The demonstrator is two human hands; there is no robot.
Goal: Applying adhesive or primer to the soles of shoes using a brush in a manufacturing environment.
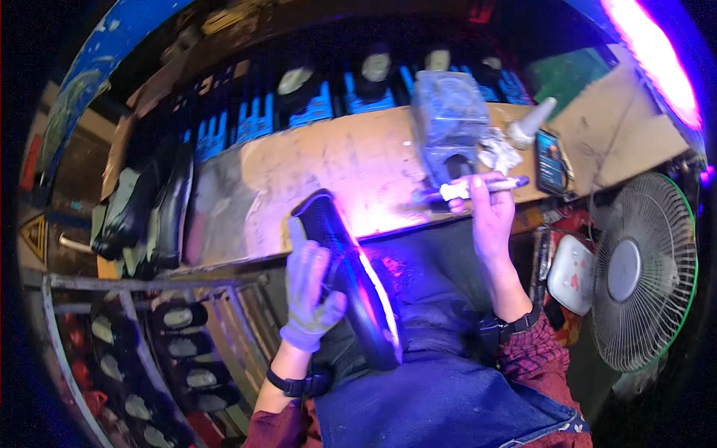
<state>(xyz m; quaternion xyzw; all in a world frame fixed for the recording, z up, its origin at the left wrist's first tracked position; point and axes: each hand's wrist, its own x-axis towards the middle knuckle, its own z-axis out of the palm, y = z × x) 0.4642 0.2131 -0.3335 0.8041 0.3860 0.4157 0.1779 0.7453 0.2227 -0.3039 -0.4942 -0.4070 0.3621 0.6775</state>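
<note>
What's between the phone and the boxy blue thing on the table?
In the head view, a crumpled whitish wad and a pale, cone-shaped thing lie between the phone and the boxy blue thing.

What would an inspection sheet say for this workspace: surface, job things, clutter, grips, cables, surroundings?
Surface: cardboard over the bench, marked.
Job things: dark shoe above the lap; white pen-like tool.
Clutter: phone, crumpled wrap, white cone, blue-grey block.
Grips: left grip gloved, at the shoe, hold unclear; right grip bare, holding the tool.
Cables: thin dark line right of the phone, possibly a cord.
Surroundings: fan right, rack lower left, bright lamp upper right.
</note>
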